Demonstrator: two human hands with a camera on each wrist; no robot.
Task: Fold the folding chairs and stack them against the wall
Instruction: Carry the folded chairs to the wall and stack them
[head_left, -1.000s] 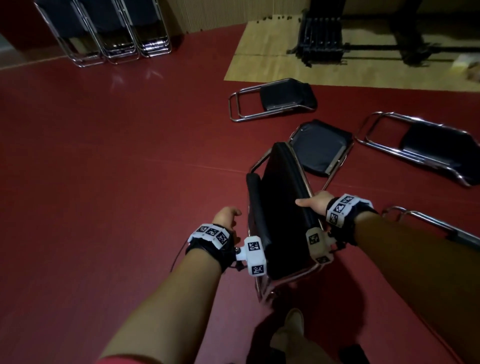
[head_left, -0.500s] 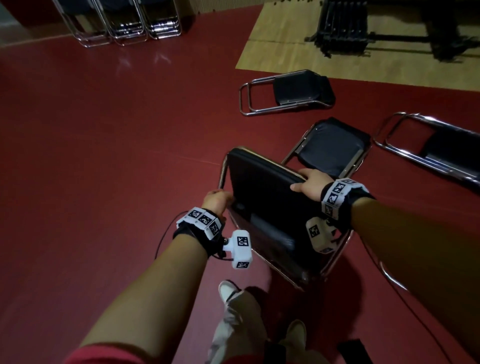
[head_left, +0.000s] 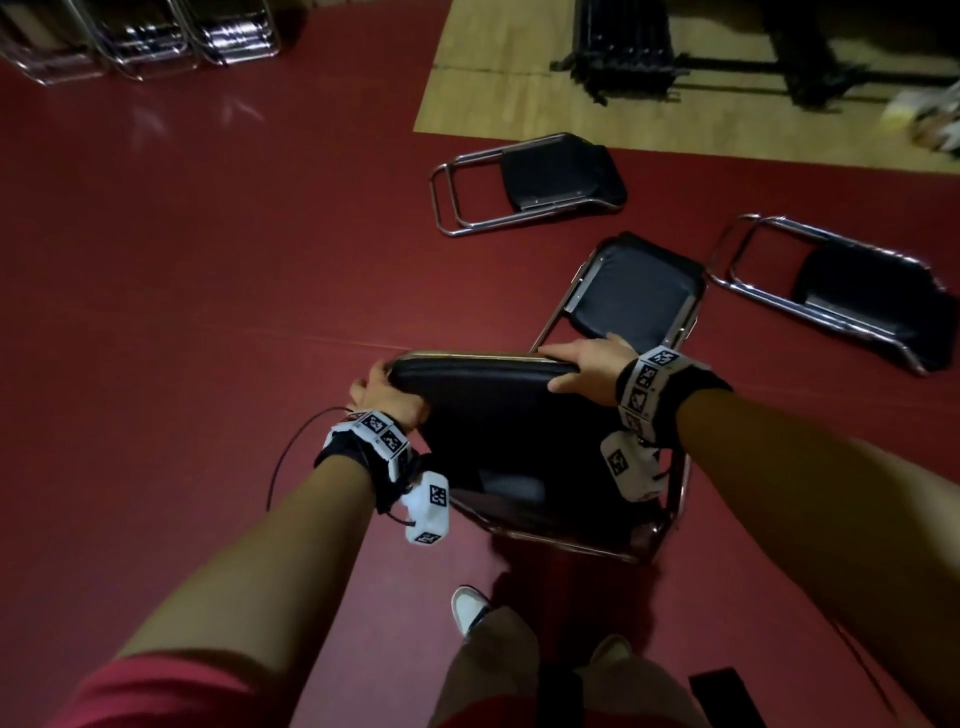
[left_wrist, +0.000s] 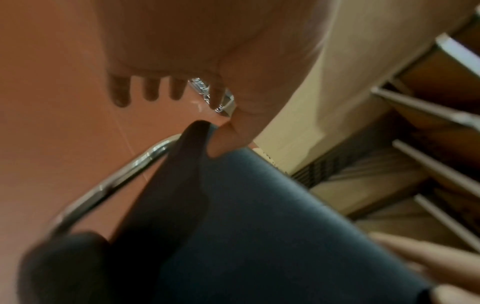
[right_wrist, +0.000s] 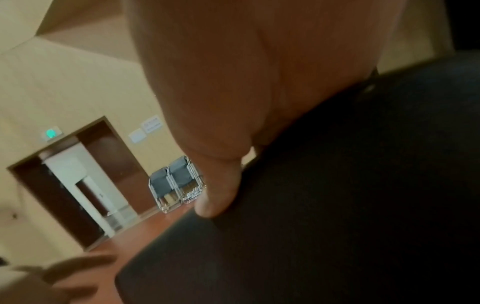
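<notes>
Dark red flooring (head_left: 156, 270) fills the room, meeting a pale wooden patch (head_left: 493, 78) at the far side, and a person stands over a black folding chair (head_left: 509, 431) with a chrome frame, held tilted in front of their legs. Their left hand (head_left: 387, 395) grips the left end of the chair's padded top edge, thumb pressed on the black cushion, while their right hand (head_left: 584, 366) grips the right end, fingers curled over it. Three more chairs (head_left: 530, 182) lie flat on the floor beyond, and folded chairs (head_left: 140, 36) stand stacked at the far left by the wall.
</notes>
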